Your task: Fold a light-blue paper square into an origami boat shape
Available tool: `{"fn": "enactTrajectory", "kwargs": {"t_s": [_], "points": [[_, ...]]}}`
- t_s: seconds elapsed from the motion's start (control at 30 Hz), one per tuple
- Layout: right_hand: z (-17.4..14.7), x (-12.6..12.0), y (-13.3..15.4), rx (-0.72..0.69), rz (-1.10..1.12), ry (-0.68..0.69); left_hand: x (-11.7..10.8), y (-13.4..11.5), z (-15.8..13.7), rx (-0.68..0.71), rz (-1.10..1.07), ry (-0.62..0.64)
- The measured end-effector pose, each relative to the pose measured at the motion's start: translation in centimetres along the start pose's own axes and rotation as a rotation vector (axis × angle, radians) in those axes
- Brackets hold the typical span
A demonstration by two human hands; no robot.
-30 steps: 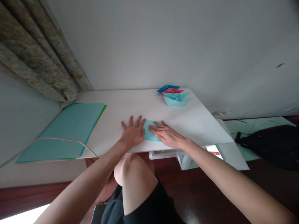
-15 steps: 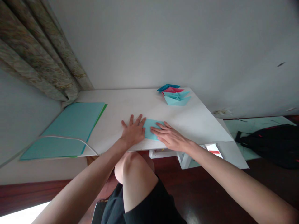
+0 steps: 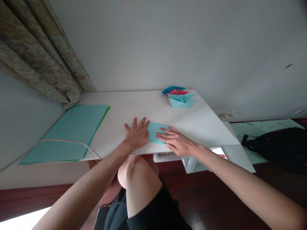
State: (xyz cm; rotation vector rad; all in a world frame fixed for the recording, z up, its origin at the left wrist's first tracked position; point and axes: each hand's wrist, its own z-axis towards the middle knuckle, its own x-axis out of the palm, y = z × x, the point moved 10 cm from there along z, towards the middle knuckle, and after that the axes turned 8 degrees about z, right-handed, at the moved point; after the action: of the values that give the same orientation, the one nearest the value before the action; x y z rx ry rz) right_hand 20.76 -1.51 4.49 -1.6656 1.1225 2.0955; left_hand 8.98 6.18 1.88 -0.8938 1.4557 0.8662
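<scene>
A small light-blue piece of paper (image 3: 153,132) lies flat on the white table (image 3: 129,103), between my two hands. My left hand (image 3: 137,134) rests open at its left edge, palm down with the fingers spread. Stretched over the right part of the paper are the fingers of my right hand (image 3: 176,140), laid flat and slightly apart; they cover that side. Beyond the hands, near the wall, several folded paper boats stand close together: a dark blue boat (image 3: 173,89), a pink boat (image 3: 177,92) and light-blue ones (image 3: 182,102) in front.
Large light-blue sheets (image 3: 72,124) with green ones beneath lie at the table's left, crossed by a white cable (image 3: 64,140). A white and red item (image 3: 218,152) lies by my right forearm. A black bag (image 3: 278,148) sits at the far right; a curtain (image 3: 40,51) hangs at the left.
My right hand has slid slightly to the right and nearer to me over the paper, baring a little more of it. My left hand and the boats have stayed put.
</scene>
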Motion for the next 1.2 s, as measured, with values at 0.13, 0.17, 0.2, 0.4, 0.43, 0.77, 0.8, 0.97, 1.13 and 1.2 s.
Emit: {"fn": "enactTrajectory", "kwargs": {"t_s": [0.13, 0.17, 0.2, 0.4, 0.43, 0.77, 0.8, 0.97, 1.13, 1.2], "points": [[-0.7, 0.1, 0.5, -0.019, -0.053, 0.008, 0.0, 0.0, 0.0, -0.004, 0.008, 0.001], [-0.9, 0.1, 0.7, -0.021, -0.068, 0.010, 0.0, 0.0, 0.0, -0.003, 0.012, -0.005], [-1.1, 0.0, 0.9, -0.022, -0.080, 0.007, -0.1, 0.0, 0.0, -0.001, 0.015, -0.012], [-2.0, -0.7, 2.5, -0.042, -0.101, -0.023, -0.2, -0.1, -0.2, 0.008, 0.022, -0.030], [-2.1, -0.7, 2.7, -0.044, -0.102, -0.023, -0.2, -0.1, -0.2, 0.007, 0.023, -0.031], [-3.3, -2.3, -0.6, 0.151, 0.295, -0.260, -0.1, -0.1, -0.1, -0.006, 0.017, -0.032], [-3.1, -2.8, -1.8, 0.227, 0.361, -0.336, -0.2, -0.2, -0.1, -0.006, 0.019, -0.037], [-0.7, -3.1, -4.7, 0.444, 0.330, -0.505, -0.1, -0.3, -0.3, -0.010, 0.018, -0.039], [0.9, -2.4, -4.6, 0.501, 0.078, -0.422, 0.0, -0.1, -0.3, -0.017, -0.004, -0.055], [0.6, -2.4, -4.2, 0.463, 0.092, -0.394, 0.1, 0.0, -0.2, -0.018, -0.007, -0.056]]}}
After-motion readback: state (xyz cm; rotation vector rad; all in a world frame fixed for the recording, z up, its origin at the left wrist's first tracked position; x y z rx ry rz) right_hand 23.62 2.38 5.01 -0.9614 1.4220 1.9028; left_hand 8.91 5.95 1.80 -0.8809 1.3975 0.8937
